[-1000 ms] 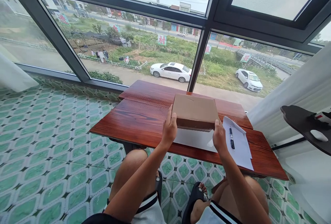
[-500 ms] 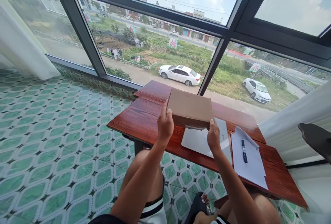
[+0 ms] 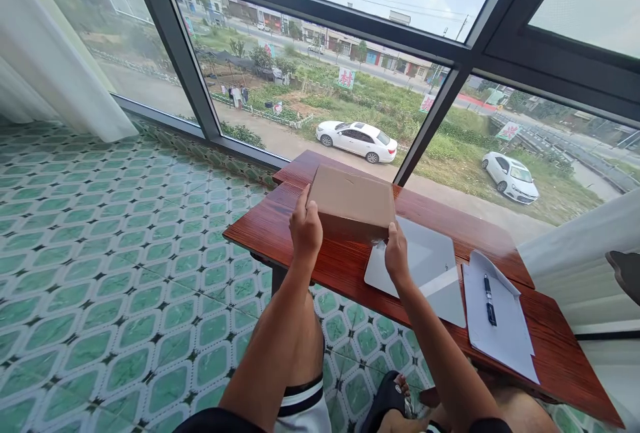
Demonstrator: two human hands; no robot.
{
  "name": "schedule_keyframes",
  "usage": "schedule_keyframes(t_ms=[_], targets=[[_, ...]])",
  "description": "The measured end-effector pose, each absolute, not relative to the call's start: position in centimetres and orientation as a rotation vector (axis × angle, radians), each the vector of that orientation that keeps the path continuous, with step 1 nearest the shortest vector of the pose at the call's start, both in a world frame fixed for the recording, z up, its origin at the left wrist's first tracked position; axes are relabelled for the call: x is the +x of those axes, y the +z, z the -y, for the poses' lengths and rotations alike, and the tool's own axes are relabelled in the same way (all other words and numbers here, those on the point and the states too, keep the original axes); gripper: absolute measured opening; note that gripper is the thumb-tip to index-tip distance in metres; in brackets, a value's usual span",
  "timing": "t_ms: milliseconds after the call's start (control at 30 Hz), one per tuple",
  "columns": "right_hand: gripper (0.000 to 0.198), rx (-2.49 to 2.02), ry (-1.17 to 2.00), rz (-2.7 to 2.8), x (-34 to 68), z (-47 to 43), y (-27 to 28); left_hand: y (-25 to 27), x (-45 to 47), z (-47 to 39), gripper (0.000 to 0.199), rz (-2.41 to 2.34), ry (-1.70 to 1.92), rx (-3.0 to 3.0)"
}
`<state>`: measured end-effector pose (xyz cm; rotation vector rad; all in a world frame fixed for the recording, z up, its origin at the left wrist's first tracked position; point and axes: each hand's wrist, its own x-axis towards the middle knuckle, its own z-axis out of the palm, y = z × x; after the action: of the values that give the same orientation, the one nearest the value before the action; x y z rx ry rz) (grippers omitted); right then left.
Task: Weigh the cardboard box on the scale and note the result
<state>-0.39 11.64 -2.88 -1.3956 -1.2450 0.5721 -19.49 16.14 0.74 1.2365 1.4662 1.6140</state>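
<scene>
Between my hands is a brown cardboard box (image 3: 353, 198), held slightly tilted above the table. My left hand (image 3: 306, 228) is closed on its left side, thumb toward the near corner. On the near right corner, my right hand (image 3: 396, 250) grips the box with the thumb up. Behind my right wrist lies a closed silver laptop (image 3: 425, 266) on the reddish wooden table (image 3: 260, 223). The box's underside and most of my fingertips are hidden.
To the right of the laptop, white paper sheets (image 3: 500, 343) carry a dark pen (image 3: 489, 303). A large window (image 3: 310, 20) borders the table's far side. White curtains (image 3: 70, 53) hang at both sides. Green tiled floor (image 3: 125, 273) spreads to the left.
Both hands have carried the box left relative to the table, so more of the laptop shows. The camera view has turned slightly left.
</scene>
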Motion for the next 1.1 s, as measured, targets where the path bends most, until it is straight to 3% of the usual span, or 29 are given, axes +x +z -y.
schedule_keyframes(t_ms=[633,1100], targets=[[0.052,-1.442,0.674,1.289,-2.8,-12.1,-4.3,-1.8,-21.8,-18.4,0.049,-1.550,1.637,1.193],[0.043,-1.526,0.572,1.414,-3.2,-12.3,-4.1,-2.3,-22.4,-19.3,0.054,-1.692,1.547,1.121]])
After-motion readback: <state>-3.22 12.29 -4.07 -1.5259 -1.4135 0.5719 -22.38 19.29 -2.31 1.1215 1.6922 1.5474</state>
